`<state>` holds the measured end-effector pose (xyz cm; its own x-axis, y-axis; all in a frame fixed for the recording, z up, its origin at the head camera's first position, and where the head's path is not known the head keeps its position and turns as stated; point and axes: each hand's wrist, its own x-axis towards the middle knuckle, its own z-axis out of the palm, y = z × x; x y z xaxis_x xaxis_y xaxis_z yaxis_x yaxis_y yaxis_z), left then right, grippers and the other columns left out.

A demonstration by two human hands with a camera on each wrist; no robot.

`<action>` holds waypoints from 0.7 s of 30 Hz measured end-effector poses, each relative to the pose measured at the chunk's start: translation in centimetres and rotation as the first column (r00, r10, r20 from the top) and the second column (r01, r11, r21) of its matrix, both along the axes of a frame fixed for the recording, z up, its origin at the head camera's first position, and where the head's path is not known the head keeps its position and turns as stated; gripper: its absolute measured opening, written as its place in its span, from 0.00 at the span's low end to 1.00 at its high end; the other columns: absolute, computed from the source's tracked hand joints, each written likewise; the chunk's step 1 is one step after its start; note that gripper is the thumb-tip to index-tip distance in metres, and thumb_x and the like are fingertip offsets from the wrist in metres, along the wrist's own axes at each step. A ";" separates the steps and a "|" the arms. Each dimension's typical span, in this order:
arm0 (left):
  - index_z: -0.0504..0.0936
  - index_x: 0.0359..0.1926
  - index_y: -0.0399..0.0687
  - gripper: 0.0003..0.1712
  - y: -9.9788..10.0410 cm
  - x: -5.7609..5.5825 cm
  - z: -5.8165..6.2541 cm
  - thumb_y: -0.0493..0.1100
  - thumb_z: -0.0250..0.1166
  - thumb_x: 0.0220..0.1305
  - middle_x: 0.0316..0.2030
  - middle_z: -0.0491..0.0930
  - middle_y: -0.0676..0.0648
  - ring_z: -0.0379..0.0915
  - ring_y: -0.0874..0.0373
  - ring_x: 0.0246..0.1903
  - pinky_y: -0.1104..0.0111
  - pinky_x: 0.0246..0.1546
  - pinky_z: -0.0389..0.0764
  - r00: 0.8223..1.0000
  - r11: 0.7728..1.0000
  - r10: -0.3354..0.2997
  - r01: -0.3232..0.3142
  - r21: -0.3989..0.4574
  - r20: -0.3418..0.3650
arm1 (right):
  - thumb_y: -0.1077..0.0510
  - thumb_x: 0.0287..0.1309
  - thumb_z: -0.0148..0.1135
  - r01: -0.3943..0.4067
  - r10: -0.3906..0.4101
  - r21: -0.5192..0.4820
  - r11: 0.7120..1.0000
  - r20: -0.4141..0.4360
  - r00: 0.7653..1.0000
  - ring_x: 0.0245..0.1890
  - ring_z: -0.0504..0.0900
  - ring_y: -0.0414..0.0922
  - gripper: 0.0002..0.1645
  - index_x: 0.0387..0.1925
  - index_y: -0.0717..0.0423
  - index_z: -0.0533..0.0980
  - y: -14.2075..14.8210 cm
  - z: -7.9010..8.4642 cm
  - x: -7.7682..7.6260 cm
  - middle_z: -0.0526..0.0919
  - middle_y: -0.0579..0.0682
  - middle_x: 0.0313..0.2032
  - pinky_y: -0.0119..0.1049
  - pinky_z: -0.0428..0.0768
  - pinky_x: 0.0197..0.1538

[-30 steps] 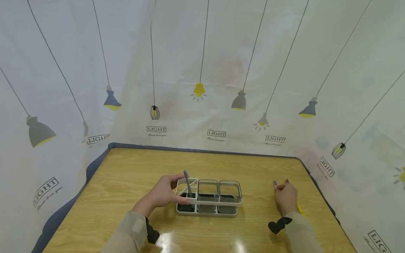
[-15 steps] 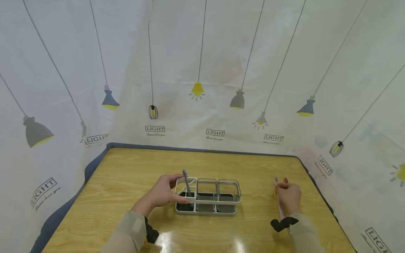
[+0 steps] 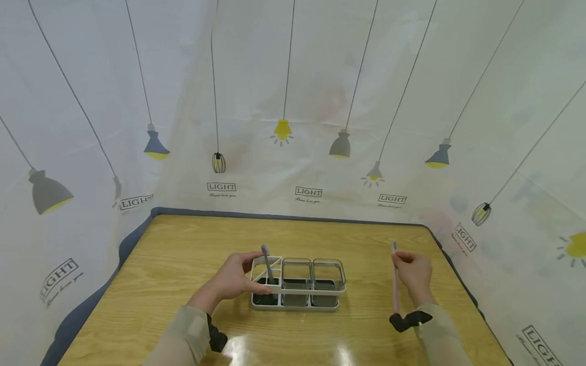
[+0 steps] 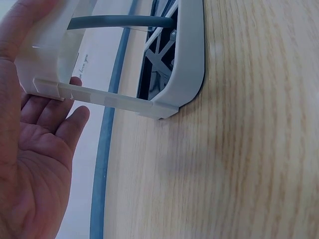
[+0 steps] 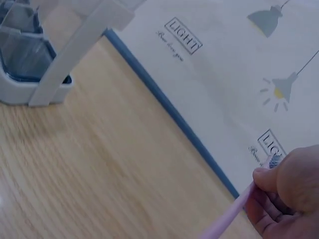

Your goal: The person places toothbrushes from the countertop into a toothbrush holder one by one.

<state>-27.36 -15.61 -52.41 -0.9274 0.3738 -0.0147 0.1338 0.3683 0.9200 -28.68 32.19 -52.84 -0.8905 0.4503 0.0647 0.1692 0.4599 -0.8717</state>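
Where two forearms reach in from the near side, a pale left sleeve (image 3: 180, 330) and a pale right sleeve (image 3: 441, 333) end at the wrists, a black wrist strap (image 3: 216, 336) showing beside the left one and another, a black wrist band (image 3: 409, 321), across the right. Well to the right on the table, the right hand (image 3: 416, 274) pinches a pink toothbrush (image 3: 396, 292) between thumb and fingers, just below its head; the bristles point up and the handle hangs down. Whether its lower end touches the tabletop cannot be told.

The left hand (image 3: 232, 277) grips the left end of a white holder (image 3: 311, 292), thumb along the front of the upper rim, fingers behind. The holder stands upright near the middle of the wood-grain table (image 3: 137, 315). A gray toothbrush (image 3: 268, 267) leans in its divided left section, and two clear square cups (image 3: 313, 272) sit side by side in the middle and right slots.

Beyond, a dark blue band (image 3: 293, 218) borders the far table edge, backed by a whitish wall covering (image 3: 256, 76) printed with hanging lamps and "LIGHT".
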 end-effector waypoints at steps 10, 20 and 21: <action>0.76 0.74 0.48 0.57 -0.2 -0.1 -0.2 0.56 0.90 0.43 0.69 0.75 0.38 0.69 0.38 0.70 0.42 0.66 0.73 1.000 1.000 -0.015 0.014 -0.012 -0.020 | 0.60 0.70 0.70 -0.029 0.027 -0.024 0.999 -0.092 0.995 0.32 0.83 0.32 0.14 0.50 0.66 0.86 -2.7 4.4 0.2 0.89 0.58 0.42 0.24 0.80 0.34; 0.74 0.75 0.46 0.59 -0.1 0.0 -0.1 0.56 0.90 0.43 0.71 0.73 0.37 0.69 0.38 0.70 0.43 0.66 0.73 1.000 1.000 -0.010 0.009 -0.025 -0.029 | 0.63 0.69 0.71 -0.086 0.060 -0.084 0.993 -0.277 0.959 0.33 0.84 0.33 0.12 0.48 0.70 0.86 -7.5 9.0 0.7 0.88 0.63 0.43 0.25 0.84 0.39; 0.74 0.75 0.46 0.59 -0.1 0.0 -0.1 0.56 0.90 0.43 0.71 0.72 0.37 0.69 0.38 0.70 0.44 0.66 0.73 1.000 1.000 -0.012 0.011 -0.024 -0.028 | 0.64 0.69 0.71 -0.097 0.068 -0.084 0.992 -0.293 0.954 0.33 0.84 0.33 0.12 0.47 0.70 0.86 -7.9 9.4 0.8 0.88 0.63 0.43 0.25 0.84 0.39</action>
<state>-27.40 -15.69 -52.49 -0.9231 0.3846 0.0022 0.1641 0.3887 0.9066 -27.92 24.26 -43.40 -0.8742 0.3930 0.2850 -0.1318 0.3730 -0.9184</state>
